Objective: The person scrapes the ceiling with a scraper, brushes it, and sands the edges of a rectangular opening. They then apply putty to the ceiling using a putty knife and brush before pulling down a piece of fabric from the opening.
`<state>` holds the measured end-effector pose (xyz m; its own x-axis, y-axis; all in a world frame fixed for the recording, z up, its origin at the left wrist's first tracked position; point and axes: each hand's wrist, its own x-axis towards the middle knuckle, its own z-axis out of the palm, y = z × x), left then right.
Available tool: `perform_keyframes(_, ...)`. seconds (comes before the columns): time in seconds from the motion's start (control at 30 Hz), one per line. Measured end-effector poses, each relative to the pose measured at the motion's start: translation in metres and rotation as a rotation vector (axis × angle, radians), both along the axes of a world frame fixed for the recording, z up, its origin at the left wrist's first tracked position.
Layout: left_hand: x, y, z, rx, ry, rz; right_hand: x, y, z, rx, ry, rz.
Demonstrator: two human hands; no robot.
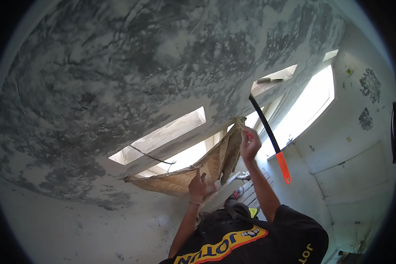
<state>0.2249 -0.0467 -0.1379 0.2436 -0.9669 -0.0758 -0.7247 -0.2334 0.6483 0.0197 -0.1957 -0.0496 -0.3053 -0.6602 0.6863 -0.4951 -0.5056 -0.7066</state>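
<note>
My left hand (197, 187) is at the lower edge of a tan, stiff cloth or sheet (185, 180), with one finger pointing up; a small dark item shows beside its fingers. My right hand (250, 145) is raised at the sheet's upper right corner, its fingers closed around something small and red, close to a pale frayed strip (240, 123). The sheet hangs in folds below the window openings. Just right of my right hand, a black bar with an orange handle (284, 168) hangs down from a ledge.
A patchy grey and white plastered surface (132, 66) fills the upper view. Bright openings (176, 134) cut through it. A thin cable (152, 156) sticks out near the left opening. A dark tool (269, 80) lies in the right recess. Wooden slats (251, 196) show below.
</note>
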Motion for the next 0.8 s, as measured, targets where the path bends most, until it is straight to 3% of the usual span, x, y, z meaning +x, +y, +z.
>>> perform_keyframes(0.03,-0.001,0.000,-0.001,-0.022,-0.002,0.006,0.005,0.002,-0.005,-0.090,0.133,-0.037)
perform_keyframes(0.13,0.000,0.001,0.000,0.028,-0.055,-0.008,0.014,0.008,-0.011,-0.064,-0.060,-0.098)
perform_keyframes(0.27,-0.001,0.009,0.006,0.084,-0.055,-0.008,0.005,0.003,-0.008,-0.121,0.052,-0.138)
perform_keyframes(0.33,-0.006,0.010,0.006,0.084,-0.012,0.009,0.005,-0.002,-0.015,0.024,0.153,-0.026)
perform_keyframes(0.4,-0.010,0.007,0.006,0.085,-0.029,0.016,0.008,0.010,-0.012,0.012,0.202,0.037)
perform_keyframes(0.47,-0.009,0.006,0.002,0.090,-0.049,0.018,0.005,0.031,0.008,0.267,0.104,0.444)
perform_keyframes(0.5,-0.009,0.003,0.001,0.078,-0.048,0.020,0.001,0.035,0.010,0.215,0.176,0.447)
perform_keyframes(0.6,-0.007,0.000,0.000,0.069,-0.048,0.020,-0.017,0.010,0.008,0.047,0.169,0.270)
perform_keyframes(0.67,-0.009,0.004,0.002,0.077,-0.052,0.019,-0.022,0.007,0.008,0.126,0.097,0.209)
perform_keyframes(0.73,-0.009,0.003,0.002,0.037,-0.061,0.020,-0.015,0.001,0.004,0.011,0.056,0.089)
perform_keyframes(0.77,-0.008,0.003,0.002,0.036,-0.066,0.017,-0.009,0.007,-0.001,-0.083,0.211,0.031)
perform_keyframes(0.8,-0.009,0.005,0.006,0.045,-0.056,0.022,-0.007,0.012,0.001,-0.079,0.207,0.030)
